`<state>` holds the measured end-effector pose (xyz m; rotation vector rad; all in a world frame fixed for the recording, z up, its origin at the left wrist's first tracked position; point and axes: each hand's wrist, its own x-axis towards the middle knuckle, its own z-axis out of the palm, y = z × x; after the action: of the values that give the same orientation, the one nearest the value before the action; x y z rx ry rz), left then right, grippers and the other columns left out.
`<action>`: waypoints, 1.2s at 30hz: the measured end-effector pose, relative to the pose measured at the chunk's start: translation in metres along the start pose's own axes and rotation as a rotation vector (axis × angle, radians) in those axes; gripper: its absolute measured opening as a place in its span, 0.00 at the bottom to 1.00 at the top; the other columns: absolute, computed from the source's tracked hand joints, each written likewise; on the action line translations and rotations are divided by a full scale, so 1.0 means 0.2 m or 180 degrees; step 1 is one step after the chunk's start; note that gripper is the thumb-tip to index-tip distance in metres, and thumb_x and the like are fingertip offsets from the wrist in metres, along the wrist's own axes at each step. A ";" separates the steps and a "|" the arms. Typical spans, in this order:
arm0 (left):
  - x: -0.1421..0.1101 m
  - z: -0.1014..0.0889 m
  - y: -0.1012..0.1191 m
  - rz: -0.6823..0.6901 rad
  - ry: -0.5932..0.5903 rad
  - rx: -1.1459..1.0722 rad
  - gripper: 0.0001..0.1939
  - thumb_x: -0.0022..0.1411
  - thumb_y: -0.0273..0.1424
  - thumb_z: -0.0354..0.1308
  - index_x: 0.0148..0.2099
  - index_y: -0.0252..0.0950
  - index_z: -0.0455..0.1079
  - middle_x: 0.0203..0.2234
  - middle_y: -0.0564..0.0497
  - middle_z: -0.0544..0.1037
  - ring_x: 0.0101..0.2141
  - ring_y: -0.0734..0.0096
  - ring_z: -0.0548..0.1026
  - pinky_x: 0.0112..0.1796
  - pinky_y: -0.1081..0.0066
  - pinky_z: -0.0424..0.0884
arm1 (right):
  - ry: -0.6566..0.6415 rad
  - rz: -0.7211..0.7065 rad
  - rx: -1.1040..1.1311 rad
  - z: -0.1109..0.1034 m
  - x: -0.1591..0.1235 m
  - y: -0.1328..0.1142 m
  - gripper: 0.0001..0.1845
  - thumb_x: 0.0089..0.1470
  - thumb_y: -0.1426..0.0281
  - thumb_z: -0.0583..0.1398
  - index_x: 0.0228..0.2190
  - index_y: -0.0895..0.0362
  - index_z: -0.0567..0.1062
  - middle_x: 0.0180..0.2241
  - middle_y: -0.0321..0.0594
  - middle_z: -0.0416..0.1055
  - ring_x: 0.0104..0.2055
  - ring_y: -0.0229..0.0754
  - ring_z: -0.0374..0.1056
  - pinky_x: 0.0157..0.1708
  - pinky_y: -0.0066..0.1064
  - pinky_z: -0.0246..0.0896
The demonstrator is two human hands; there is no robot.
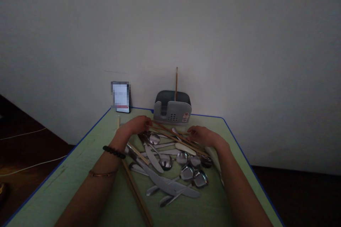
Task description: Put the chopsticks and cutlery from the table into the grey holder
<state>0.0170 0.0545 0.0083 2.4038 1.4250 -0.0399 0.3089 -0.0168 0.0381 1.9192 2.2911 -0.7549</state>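
Observation:
My left hand (140, 125) is pinched around the left end of a wooden chopstick (170, 130) that lies slantwise over the cutlery pile. At the stick's other side, the fingers of my right hand (201, 135) are closed near the tips, also on a chopstick. More chopsticks (183, 141) run beneath, between both hands. Below them lie several knives (154, 158), several spoons (182, 158) and square-bowled spoons (200, 178), heaped and crossing. Behind the pile stands a grey cutlery holder (161, 117) with one chopstick (176, 83) upright in its right part.
A phone with a lit screen (121, 96) leans on the wall at the table's back left. Two long chopsticks (137, 195) lie near my left forearm. The pale green table (87, 163) has a blue edge; a plain wall (213, 60) rises right behind it.

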 end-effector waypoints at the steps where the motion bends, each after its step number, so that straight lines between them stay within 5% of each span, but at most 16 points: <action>1: -0.01 -0.01 0.01 0.0017 -0.0056 -0.0002 0.16 0.54 0.25 0.55 0.46 0.34 0.73 0.42 0.45 0.78 0.41 0.65 0.75 0.42 0.73 0.68 | -0.0017 0.0004 0.0015 -0.01 -0.01 -0.01 0.20 0.53 0.65 0.59 0.47 0.58 0.73 0.43 0.47 0.75 0.43 0.45 0.71 0.40 0.29 0.63; 12: -0.11 0.03 0.08 0.0084 0.0035 0.0178 0.17 0.62 0.34 0.53 0.51 0.34 0.69 0.47 0.41 0.74 0.46 0.58 0.72 0.47 0.66 0.66 | 0.0223 -0.0589 -0.0163 0.01 -0.11 -0.16 0.21 0.56 0.63 0.57 0.50 0.57 0.72 0.50 0.49 0.70 0.52 0.49 0.64 0.52 0.39 0.57; 16: -0.29 0.13 0.06 0.0815 0.0684 0.0110 0.26 0.64 0.41 0.50 0.60 0.36 0.59 0.58 0.41 0.64 0.58 0.56 0.60 0.58 0.57 0.55 | 0.0450 -0.0838 -0.0296 0.10 -0.14 -0.18 0.29 0.55 0.59 0.57 0.57 0.54 0.65 0.56 0.50 0.63 0.58 0.52 0.57 0.56 0.44 0.52; 21: -0.54 0.23 0.05 0.1577 0.0419 0.0102 0.42 0.53 0.52 0.58 0.66 0.47 0.50 0.65 0.48 0.53 0.63 0.50 0.49 0.61 0.51 0.46 | 0.0540 -0.0705 -0.0428 0.25 -0.16 -0.16 0.43 0.52 0.46 0.54 0.63 0.53 0.52 0.65 0.50 0.46 0.66 0.58 0.41 0.61 0.50 0.43; 26: -0.56 0.30 0.10 0.1580 0.0337 0.0192 0.47 0.50 0.55 0.59 0.67 0.49 0.46 0.66 0.48 0.47 0.63 0.48 0.47 0.61 0.50 0.44 | 0.0499 -0.0828 -0.0695 0.33 -0.16 -0.13 0.44 0.53 0.45 0.51 0.63 0.56 0.50 0.65 0.52 0.44 0.66 0.58 0.42 0.62 0.52 0.38; 31: -0.52 0.32 0.16 0.1427 0.0766 0.0011 0.40 0.54 0.52 0.57 0.64 0.41 0.55 0.64 0.41 0.51 0.63 0.49 0.48 0.61 0.49 0.45 | 0.0540 -0.0949 -0.0766 0.33 -0.16 -0.11 0.40 0.55 0.50 0.52 0.63 0.54 0.51 0.65 0.49 0.48 0.65 0.55 0.45 0.62 0.51 0.38; 36: -0.55 0.23 0.22 0.2048 0.0166 -0.0417 0.20 0.46 0.46 0.67 0.40 0.42 0.74 0.56 0.48 0.63 0.61 0.54 0.52 0.61 0.57 0.49 | 0.0645 -0.1134 -0.0667 0.30 -0.15 -0.10 0.38 0.54 0.55 0.56 0.62 0.55 0.55 0.64 0.47 0.51 0.64 0.52 0.47 0.62 0.47 0.41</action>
<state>0.0073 -0.0720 -0.0006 2.6412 0.5923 0.2651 0.2818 -0.0705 0.0023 1.5838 2.7500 -0.3316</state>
